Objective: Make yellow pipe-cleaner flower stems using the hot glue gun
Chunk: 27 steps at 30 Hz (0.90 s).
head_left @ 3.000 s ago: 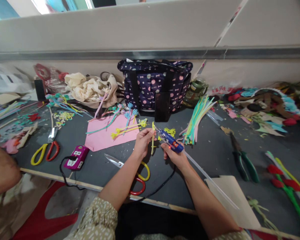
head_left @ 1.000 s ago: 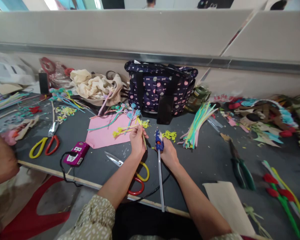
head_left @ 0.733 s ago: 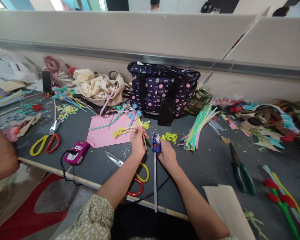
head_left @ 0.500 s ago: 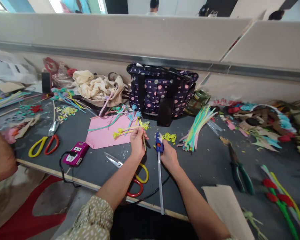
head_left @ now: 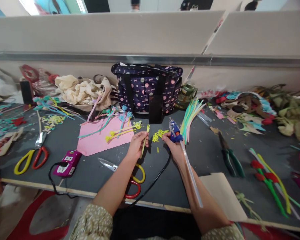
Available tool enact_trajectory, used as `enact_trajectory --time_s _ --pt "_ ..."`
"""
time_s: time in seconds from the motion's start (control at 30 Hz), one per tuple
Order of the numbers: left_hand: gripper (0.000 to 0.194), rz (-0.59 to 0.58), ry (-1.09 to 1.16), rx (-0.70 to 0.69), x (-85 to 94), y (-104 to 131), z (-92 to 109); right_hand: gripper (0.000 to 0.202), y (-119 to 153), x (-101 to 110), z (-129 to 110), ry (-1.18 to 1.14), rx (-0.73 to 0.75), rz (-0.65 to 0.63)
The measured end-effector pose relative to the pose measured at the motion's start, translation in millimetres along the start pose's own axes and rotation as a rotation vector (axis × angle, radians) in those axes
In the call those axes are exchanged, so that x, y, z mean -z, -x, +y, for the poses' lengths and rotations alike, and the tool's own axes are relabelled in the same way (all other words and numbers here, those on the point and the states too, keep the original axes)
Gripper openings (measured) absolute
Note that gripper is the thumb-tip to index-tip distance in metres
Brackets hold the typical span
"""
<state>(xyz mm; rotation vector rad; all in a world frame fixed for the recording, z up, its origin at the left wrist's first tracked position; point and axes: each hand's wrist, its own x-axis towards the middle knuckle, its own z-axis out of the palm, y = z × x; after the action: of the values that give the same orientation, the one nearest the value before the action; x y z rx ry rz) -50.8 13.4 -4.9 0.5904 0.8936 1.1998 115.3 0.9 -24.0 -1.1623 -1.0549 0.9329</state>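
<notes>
My left hand [head_left: 137, 144] is closed in a pinch round a thin yellow-green pipe cleaner stem [head_left: 143, 146], which stands nearly upright with small yellow bits at its top. My right hand [head_left: 173, 145] grips a blue glue gun [head_left: 175, 131], nozzle up, with a long clear glue stick [head_left: 192, 176] trailing from its back over my forearm. Its fingertips reach the right edge of a pile of short yellow pieces [head_left: 160, 134]; whether they pinch one is unclear. Yellow pipe cleaner flowers [head_left: 120, 131] lie on a pink sheet [head_left: 90, 141] beyond my left hand. Scissors [head_left: 139, 173] rest partly under my left forearm.
A dark patterned bag [head_left: 145, 88] stands at the back, with a phone [head_left: 155, 110] against it. Bundled pipe cleaners [head_left: 191, 116], pliers [head_left: 230, 156] and brown paper [head_left: 222, 193] are on the right. A purple power strip [head_left: 68, 163] and more scissors [head_left: 37, 153] lie left.
My right hand has tilted the glue gun to the right, bringing its fingertips to the yellow pile. The left hand's stem is now apart from the yellow flowers. The view has shifted right.
</notes>
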Motion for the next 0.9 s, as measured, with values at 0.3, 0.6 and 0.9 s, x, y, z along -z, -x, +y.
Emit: enact_trajectory --time_s 0.3,0.6,0.9 --pt "0.025 0.188 0.098 -0.197 2.4 -4.0 3.1 0.028 13.3 -1.8 -9.2 1.047 -0.052 -0.333" --pt "0.025 0.157 0.073 -0.195 -1.2 -1.9 1.9 0.023 16.2 -3.4 -10.4 1.088 -0.005 -0.39" --pt "0.026 -0.007 -0.038 -0.074 -0.8 -0.6 -2.0 0.019 3.9 -1.3 -9.4 0.137 -0.031 -0.017"
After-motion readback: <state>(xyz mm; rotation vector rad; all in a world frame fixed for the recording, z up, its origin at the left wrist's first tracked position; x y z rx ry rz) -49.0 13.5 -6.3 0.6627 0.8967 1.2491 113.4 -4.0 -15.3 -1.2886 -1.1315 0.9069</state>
